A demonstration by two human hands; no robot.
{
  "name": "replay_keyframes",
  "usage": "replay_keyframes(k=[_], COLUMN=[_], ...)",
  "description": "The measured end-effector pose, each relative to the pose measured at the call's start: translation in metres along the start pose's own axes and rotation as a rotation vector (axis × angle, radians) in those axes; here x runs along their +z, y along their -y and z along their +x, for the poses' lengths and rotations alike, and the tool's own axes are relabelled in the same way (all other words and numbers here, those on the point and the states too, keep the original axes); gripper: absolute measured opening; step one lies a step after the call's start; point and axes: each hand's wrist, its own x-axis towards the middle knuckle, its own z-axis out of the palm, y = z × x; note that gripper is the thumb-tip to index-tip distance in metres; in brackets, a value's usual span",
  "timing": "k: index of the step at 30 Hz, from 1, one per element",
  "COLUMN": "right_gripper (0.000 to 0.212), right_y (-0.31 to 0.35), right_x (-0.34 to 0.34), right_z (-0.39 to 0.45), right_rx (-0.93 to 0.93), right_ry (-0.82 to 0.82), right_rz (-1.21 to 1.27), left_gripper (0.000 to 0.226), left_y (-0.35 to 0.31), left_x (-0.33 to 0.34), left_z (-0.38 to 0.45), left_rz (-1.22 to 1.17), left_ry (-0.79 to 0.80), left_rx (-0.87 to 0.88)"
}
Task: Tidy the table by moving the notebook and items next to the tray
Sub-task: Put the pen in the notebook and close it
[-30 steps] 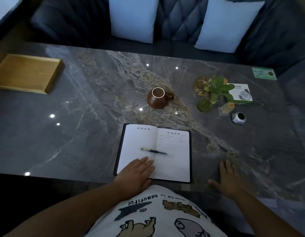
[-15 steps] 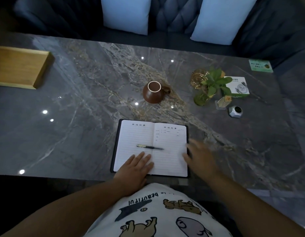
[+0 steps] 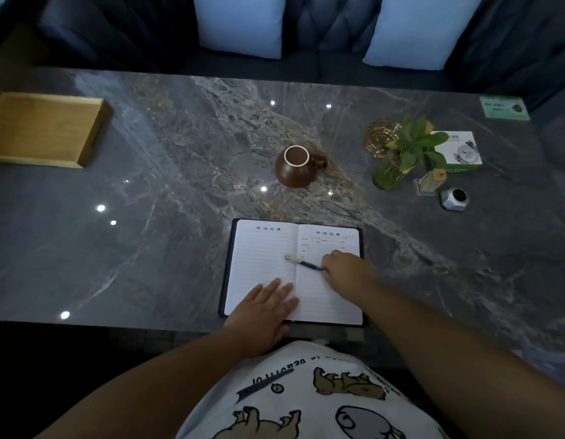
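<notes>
**The pen lies across the pages, and the right hand is at its right end**

The open notebook (image 3: 294,272) lies at the near edge of the table (image 3: 148,232), directly in front of the person, at about 12 o'clock from the body. On it lies the pen (image 3: 303,263). Its long axis goes almost from 9 o'clock to 3 o'clock, with a small tilt: the pale end is on the left page, near the middle fold, and the dark end is on the right page, a little nearer to the person.

The right hand (image 3: 346,270) is at this dark end. Its fingers are curled and pressed together around the tip of the pen; I judge it is a pinch that begins, but the fingertips are hidden under the hand, so I cannot tell if the pen is really gripped. The left hand (image 3: 263,307) lies flat with fingers spread on the lower left page and touches no part of the pen; it seems to hold the notebook in place.

The tray (image 3: 45,129) is far away at about 10 o'clock, at the left edge of the table. The cup (image 3: 294,166) stands at 12 o'clock beyond the notebook.

So the right hand is the nearer one to the pen, but the tray is on the opposite side. I think the pen must travel leftwards across the notebook.
</notes>
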Motion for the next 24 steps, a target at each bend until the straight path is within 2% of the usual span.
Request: replay_keyframes(k=[5,9,14,24], right_gripper=[0.021,0.024,0.024,0.025], right_y=[-0.065,-0.111,-0.123,-0.126], right_x=[0.007,0.014,0.021,0.028], right_z=[-0.039,-0.075,-0.082,-0.081], right_rx=[0.386,0.589,0.654,0.66], right_ry=[-0.141,-0.168,-0.148,-0.146], right_rz=[0.245,0.317,0.376,0.368], left_gripper=[0.061,0.064,0.064,0.062], left_y=[0.001,0.0,0.0,0.0], left_x=[0.003,0.004,0.005,0.004], left_z=[-0.001,0.0,0.0,0.001], left_rz=[-0.011,-0.038,-0.037,-0.086], left_ry=[-0.025,-0.044,-0.071,-0.071], left_rx=[-0.005,-0.018,-0.024,-0.047])
